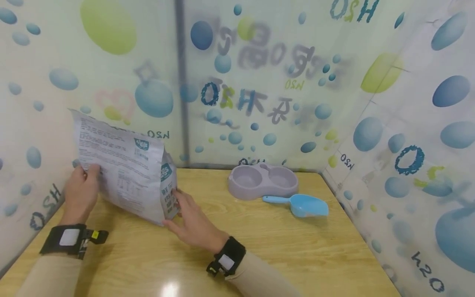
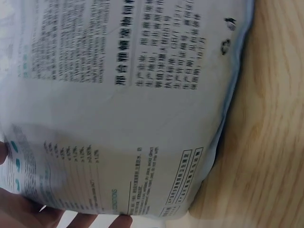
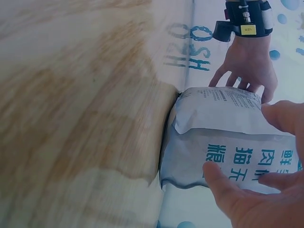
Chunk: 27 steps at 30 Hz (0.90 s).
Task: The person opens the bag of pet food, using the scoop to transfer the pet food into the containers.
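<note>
Both hands hold a silver-white bag of cat food (image 1: 122, 165), upright and slightly tilted at the left of the table. My left hand (image 1: 81, 187) grips its left edge, thumb on the printed face; in the left wrist view several fingers (image 2: 31, 216) wrap the bag's side. Low on the opposite side, my right hand (image 1: 196, 225) holds the narrow side panel near the bottom corner. The right wrist view shows the right thumb and fingers spread around the bag (image 3: 218, 114), over blue lettering. The bag's far face is hidden in the head view.
At the back of the wooden table (image 1: 297, 255) stands a grey-purple double pet bowl (image 1: 237, 193). A light-blue scoop (image 1: 309, 205) lies just in front of it, handle pointing left. Bubble-patterned curtains (image 1: 230, 136) close in the back and sides.
</note>
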{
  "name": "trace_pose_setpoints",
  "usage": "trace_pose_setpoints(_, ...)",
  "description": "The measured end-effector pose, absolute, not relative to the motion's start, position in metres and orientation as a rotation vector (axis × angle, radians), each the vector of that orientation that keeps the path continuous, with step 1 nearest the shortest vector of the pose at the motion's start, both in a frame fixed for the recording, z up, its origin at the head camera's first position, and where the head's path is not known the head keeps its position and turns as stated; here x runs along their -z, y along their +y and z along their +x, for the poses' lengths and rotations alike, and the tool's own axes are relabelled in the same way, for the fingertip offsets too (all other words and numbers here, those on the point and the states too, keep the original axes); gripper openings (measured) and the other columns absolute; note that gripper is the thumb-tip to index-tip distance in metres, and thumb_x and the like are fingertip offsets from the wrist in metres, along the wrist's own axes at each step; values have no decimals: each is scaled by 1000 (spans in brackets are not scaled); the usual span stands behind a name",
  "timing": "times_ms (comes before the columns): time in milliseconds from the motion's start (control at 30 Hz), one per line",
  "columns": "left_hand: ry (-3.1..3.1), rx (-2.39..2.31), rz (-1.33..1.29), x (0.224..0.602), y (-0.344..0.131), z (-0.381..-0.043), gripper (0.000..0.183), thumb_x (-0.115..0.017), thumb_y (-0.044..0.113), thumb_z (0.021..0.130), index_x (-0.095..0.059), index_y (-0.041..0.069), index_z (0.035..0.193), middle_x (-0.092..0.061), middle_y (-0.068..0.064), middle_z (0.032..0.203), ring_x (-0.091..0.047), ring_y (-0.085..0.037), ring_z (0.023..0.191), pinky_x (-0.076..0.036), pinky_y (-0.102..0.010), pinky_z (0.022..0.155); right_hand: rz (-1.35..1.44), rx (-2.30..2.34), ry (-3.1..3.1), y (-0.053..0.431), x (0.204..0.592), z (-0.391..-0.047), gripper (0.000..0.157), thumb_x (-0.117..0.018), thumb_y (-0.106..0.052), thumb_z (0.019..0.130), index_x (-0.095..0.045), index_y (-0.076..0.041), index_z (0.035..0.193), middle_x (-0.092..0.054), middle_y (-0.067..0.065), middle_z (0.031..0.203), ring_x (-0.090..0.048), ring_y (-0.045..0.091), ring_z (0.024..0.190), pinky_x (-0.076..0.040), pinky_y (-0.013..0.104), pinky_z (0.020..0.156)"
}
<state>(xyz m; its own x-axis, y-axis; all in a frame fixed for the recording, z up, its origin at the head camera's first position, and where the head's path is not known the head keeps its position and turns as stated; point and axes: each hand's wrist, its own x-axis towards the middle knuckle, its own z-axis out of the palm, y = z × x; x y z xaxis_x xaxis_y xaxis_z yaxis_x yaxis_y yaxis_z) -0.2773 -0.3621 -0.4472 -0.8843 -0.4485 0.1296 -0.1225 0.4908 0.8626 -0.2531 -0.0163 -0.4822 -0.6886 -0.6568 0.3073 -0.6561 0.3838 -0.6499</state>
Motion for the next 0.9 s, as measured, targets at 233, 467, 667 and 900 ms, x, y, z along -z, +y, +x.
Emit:
trace_pose_setpoints(233, -2445, 1287, 438, 447, -356, -277, 78, -29, 53, 124, -38, -8, 171, -48, -41, 169, -55, -58, 142, -49, -56, 96, -1215, 1300, 2586, -10, 482, -252, 92, -76, -24, 116, -17, -9, 184, -27, 20, 191, -52, 30, 165, -60, 32, 120)
trace_pose_setpoints(467, -2516, 1321, 348, 443, -352, -275, 82, -32, 58, 124, -31, -7, 174, -37, -44, 178, -41, -70, 161, -40, -86, 120, -1136, 1344, 2572, 4, 482, -250, 88, -77, -19, 115, -21, -7, 183, -35, 21, 184, -62, 29, 154, -61, 34, 119)
trace_pose_setpoints(667, -2574, 1347, 257, 443, -348, -274, 87, -33, 61, 124, -24, -7, 177, -33, -46, 178, -38, -72, 161, -37, -89, 122, -1003, 1359, 2589, 16, 481, -249, 84, -77, -24, 116, -27, -2, 179, -43, 24, 177, -68, 33, 146, -63, 36, 118)
trace_pose_setpoints(900, -2543, 1284, 71, 447, -335, -279, 74, -43, 53, 125, -35, -4, 172, -54, -38, 162, -59, -52, 141, -51, -42, 97, -955, 1371, 2621, 29, 481, -253, 83, -79, -27, 114, -31, -1, 177, -45, 23, 177, -73, 34, 140, -66, 40, 113)
